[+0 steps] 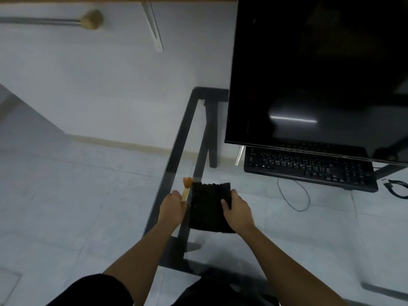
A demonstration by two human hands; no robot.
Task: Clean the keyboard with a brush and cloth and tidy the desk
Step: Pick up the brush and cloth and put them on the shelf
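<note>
A small wooden brush [186,186] with pale bristles points away from me at the left edge of the glass desk [265,217]. My left hand [173,207] is closed around its handle. Right beside it lies a black cloth [207,208], flat on the glass. My right hand [237,210] grips the cloth's right edge, thumb on top. The black keyboard [309,168] sits farther right, partly under the monitor's lower edge.
A large dark monitor [320,74] fills the upper right. A thin cable [293,195] loops in front of the keyboard, and black cables [397,188] lie at the far right. The desk's dark frame [187,133] runs along the left edge; tiled floor lies beyond.
</note>
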